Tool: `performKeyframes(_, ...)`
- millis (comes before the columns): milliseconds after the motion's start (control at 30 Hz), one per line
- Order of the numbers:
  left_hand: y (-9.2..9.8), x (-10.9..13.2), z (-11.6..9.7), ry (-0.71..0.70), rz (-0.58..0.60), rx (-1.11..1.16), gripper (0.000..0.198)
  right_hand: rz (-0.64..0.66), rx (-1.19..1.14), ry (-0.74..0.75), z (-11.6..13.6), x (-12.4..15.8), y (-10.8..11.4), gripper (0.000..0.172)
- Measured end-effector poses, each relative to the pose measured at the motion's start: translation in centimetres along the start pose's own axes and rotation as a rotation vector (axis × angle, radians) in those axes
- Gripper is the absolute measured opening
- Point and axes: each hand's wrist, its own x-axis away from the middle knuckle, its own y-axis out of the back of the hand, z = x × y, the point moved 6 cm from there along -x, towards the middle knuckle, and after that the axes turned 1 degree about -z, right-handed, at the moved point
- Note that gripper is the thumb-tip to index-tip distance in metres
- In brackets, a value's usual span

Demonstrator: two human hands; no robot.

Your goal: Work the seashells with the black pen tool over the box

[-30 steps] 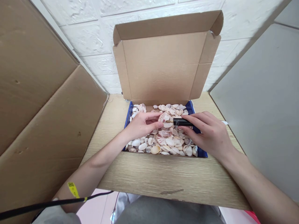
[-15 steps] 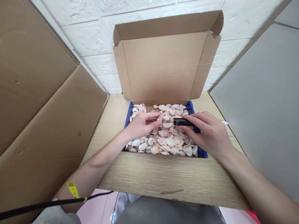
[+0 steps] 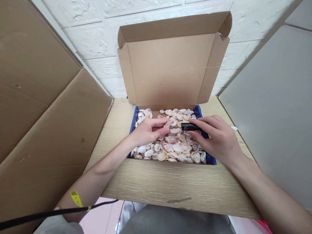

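Note:
My left hand (image 3: 152, 130) pinches a pinkish, speckled seashell (image 3: 168, 124) between thumb and fingers, above the left middle of the box. In my right hand (image 3: 216, 136) is a small black hand drill (image 3: 188, 126), held level with its brass-coloured chuck and thin bit pointing left at the shell. The bit's tip is at or very close to the shell; whether it touches I cannot tell. Below both hands lies an open cardboard box (image 3: 133, 125) with blue sides, holding many loose seashells (image 3: 177, 148), white, cream and reddish-striped.
The box lid (image 3: 168, 68) stands upright against a white brick-patterned wall (image 3: 95, 39). Cardboard panels (image 3: 48, 97) rise on the left, a grey panel (image 3: 270, 107) on the right. A black cable (image 3: 48, 214) with a yellow tag crosses by my left forearm. The wooden table (image 3: 151, 182) ends near my lap.
The shell in my left hand has tilted slightly against the drill's bit. Both hands otherwise stay nearly in place, and the box and its shells have not moved.

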Motion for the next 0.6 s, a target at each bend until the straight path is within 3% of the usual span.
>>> performKeyframes(200, -0.08, 0.05, 0.14, -0.033, 0.023, -0.021, 0.047, -0.072, 0.054, 0.044, 0.27, -0.24, 0.57, 0.031)
performKeyframes(367, 0.02, 0.01, 0.24, -0.031, 0.007, 0.038, 0.047, 0.006, 0.055, -0.029, -0.10, 0.11, -0.02, 0.032)
performKeyframes(600, 0.19, -0.06, 0.31, -0.030, -0.013, 0.051, 0.045, 0.055, 0.027, -0.044, -0.11, 0.25, -0.39, 0.019)
